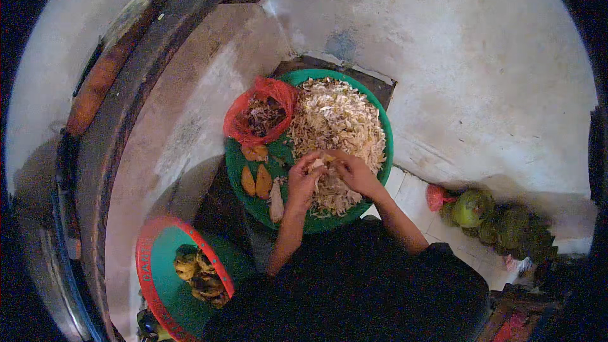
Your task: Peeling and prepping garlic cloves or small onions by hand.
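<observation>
A wide green round tray [389, 140] lies before me, with a large heap of pale shredded food, seemingly meat [337, 118], over its right side. Above the heap's lower part, my left hand [302, 183] grips a small pale piece of meat [317, 164]. My right hand [355, 173] meets it from the other side, its fingers pinched on the same piece; the fingertips are blurred. Left of my hands, several orange-brown pieces [263, 181] and one pale elongated piece [276, 202] rest on the tray. A red plastic bag [232, 123] holding dark scraps [266, 116] sits at the tray's upper left.
At lower left stands a green basin with a red rim [147, 256], holding brown-yellow chunks, perhaps cooked poultry [199, 270]. A dark ledge [128, 90] curves along the left. Green coconuts [472, 208] and a small red bag [436, 197] lie by the wall at right.
</observation>
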`<state>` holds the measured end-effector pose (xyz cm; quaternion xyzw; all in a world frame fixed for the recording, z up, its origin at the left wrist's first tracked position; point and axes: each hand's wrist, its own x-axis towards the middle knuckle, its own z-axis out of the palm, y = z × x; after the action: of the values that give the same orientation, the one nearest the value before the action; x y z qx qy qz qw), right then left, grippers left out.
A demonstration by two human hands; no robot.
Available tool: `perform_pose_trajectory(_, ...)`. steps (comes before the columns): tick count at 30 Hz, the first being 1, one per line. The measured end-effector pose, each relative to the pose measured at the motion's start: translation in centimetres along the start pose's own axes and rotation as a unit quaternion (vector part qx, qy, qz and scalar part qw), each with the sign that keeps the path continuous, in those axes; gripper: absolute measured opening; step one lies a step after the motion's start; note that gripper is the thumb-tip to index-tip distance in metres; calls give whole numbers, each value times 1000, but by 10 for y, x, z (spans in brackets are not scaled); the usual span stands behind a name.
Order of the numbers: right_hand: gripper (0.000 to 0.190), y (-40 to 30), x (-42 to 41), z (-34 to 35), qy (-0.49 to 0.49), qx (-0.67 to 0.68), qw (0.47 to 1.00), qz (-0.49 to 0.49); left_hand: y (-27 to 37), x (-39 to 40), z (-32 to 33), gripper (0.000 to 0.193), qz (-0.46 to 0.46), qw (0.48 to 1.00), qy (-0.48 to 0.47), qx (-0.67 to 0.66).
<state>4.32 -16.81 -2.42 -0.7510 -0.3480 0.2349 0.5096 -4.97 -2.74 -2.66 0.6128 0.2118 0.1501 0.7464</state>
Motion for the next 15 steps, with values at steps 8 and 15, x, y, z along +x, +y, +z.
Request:
perform_pose_trajectory(8, 40, 18, -4, 16, 87, -39, 977, -189, -16, 7, -15, 31, -111, 982, -37, -145)
perform_pose_trajectory(15, 39, 43, -6, 18, -3, -57, 990, -130, -18, -1, -5, 26, -143, 982, -52, -110)
